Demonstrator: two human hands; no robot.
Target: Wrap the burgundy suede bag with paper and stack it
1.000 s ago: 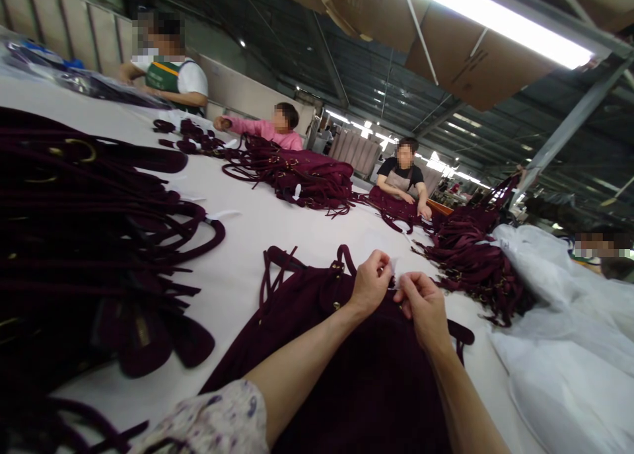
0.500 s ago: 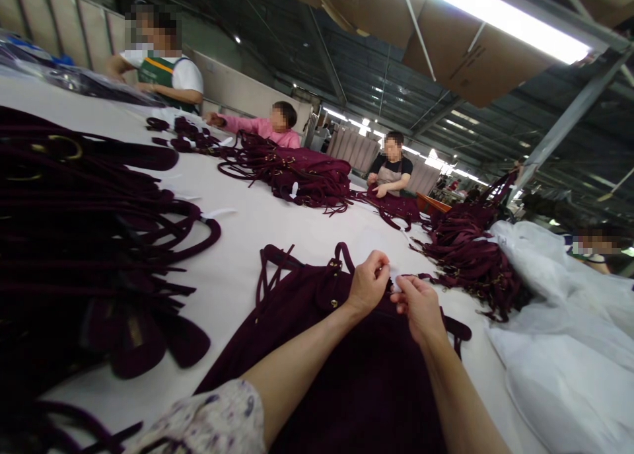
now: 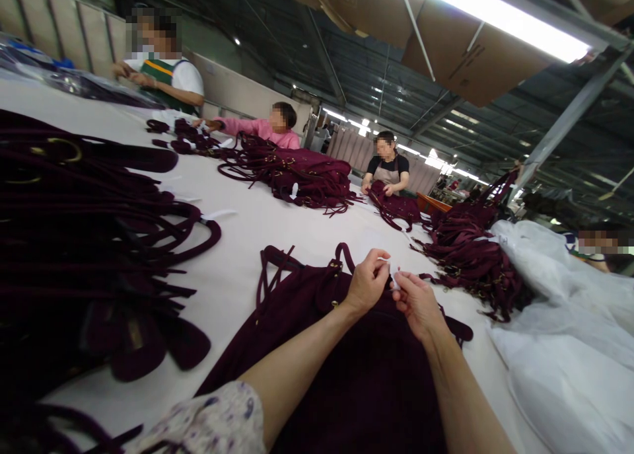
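Observation:
A dark burgundy bag [image 3: 366, 361] lies flat in front of me, with straps and small brass-coloured fittings along its far edge. Above that edge my hands come close together at a small white piece [image 3: 395, 281], thin like paper or soft wrapping. My right hand [image 3: 419, 303] pinches it between thumb and fingers. The fingertips of my left hand [image 3: 367, 283] are closed at the other side of the same piece. What lies under the white piece is hidden by my fingers. A looped handle [image 3: 343, 249] stands up just left of my left hand.
A tall stack of burgundy bags [image 3: 74, 242] rises on the left. More bags [image 3: 302, 173] and a heap of straps [image 3: 475, 256] lie across the white table [image 3: 238, 256]. White plastic bags [image 3: 564, 348] bulge at right. Several co-workers work around the table.
My hands stay nearly in place, with small finger movements at the white piece. Across the table, the co-worker in the apron has leaned left and shifted both hands on a burgundy bag.

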